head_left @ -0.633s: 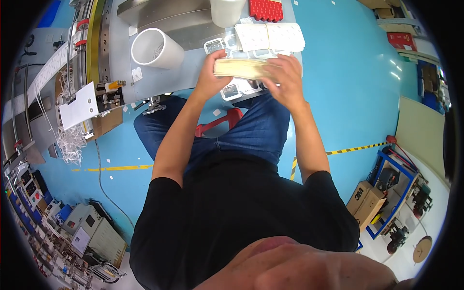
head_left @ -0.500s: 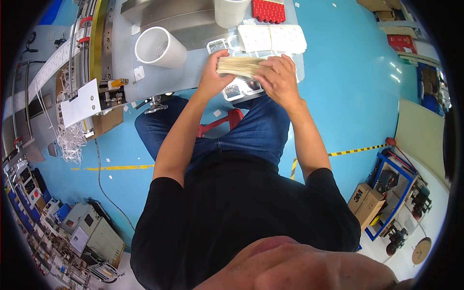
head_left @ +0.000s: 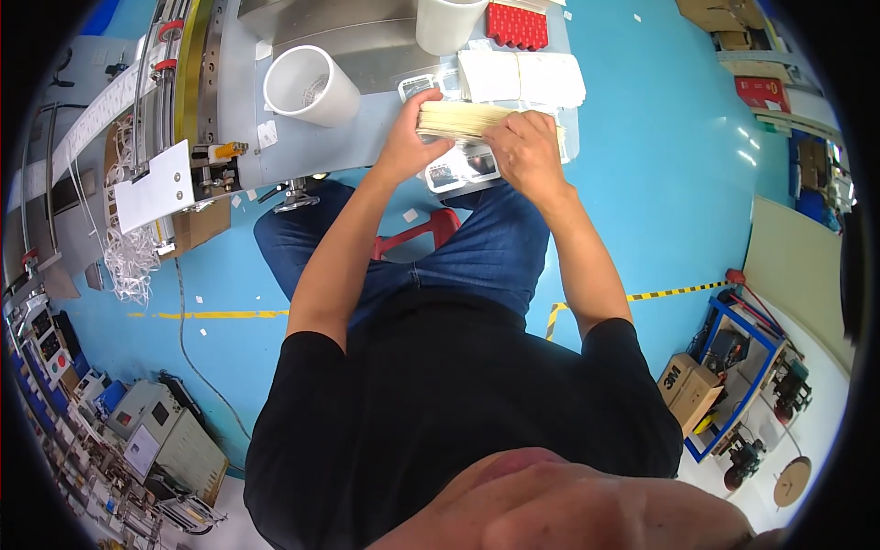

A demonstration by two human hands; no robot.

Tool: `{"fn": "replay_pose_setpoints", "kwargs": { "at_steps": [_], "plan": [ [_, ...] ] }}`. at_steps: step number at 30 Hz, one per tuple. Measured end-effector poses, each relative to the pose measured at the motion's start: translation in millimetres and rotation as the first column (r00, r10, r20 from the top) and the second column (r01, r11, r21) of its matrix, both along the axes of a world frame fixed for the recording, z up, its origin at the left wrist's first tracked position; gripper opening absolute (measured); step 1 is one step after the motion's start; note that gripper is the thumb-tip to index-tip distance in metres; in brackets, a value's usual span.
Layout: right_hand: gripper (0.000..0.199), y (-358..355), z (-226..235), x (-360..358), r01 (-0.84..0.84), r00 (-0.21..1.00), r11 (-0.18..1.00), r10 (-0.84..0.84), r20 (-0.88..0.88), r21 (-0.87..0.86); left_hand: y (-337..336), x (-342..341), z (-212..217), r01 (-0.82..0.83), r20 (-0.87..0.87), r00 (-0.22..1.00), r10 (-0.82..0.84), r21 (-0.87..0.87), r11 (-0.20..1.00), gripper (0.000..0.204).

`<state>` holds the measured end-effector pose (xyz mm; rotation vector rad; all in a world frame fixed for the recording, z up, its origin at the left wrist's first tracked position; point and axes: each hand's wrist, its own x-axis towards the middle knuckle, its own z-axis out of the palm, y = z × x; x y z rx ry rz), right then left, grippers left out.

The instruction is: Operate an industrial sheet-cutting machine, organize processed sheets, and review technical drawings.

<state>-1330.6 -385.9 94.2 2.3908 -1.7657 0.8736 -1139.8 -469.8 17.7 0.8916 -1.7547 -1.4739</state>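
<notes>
A thick stack of thin cream-coloured sheets (head_left: 458, 119) is held between my two hands above the table's near edge. My left hand (head_left: 410, 147) grips its left end, thumb on the near side and fingers on the far side. At the right end, my right hand (head_left: 526, 151) is closed with bent fingers on the near edge of the sheets. Just beyond lies a bundle of white printed sheets (head_left: 550, 81) with a band around it. Clear plastic sheeting with white-framed pieces (head_left: 444, 175) lies below the stack, partly hidden by my hands.
A white cup (head_left: 330, 96) holding small pale pieces stands tilted-looking to the left, and another white cup (head_left: 447, 26) farther back. Beside that is a red block with a wavy edge (head_left: 518, 26). A machine with a white plate (head_left: 156, 188) borders the table's left.
My right hand's fingers have curled in from a spread position onto the stack's near edge. The stack's edges look more fanned and reach farther right. The whole view has shifted slightly.
</notes>
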Motion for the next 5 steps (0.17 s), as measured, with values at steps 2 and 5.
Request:
{"fn": "replay_pose_setpoints", "kwargs": {
  "at_steps": [2, 5],
  "plan": [
    [0.016, -2.3, 3.4, -1.5, 0.041, 0.999, 0.996, -0.042, 0.008, 0.077, -0.5, 0.1, 0.8, 0.029, -0.058, 0.998, -0.028, 0.022, 0.999, 0.076],
    [0.018, -3.5, -1.3, -5.1, 0.072, 0.997, 0.997, -0.073, 0.013, 0.039, 0.1, 1.4, 1.4, 0.038, -0.064, 0.997, -0.036, 0.045, 0.998, 0.077]
  ]
}}
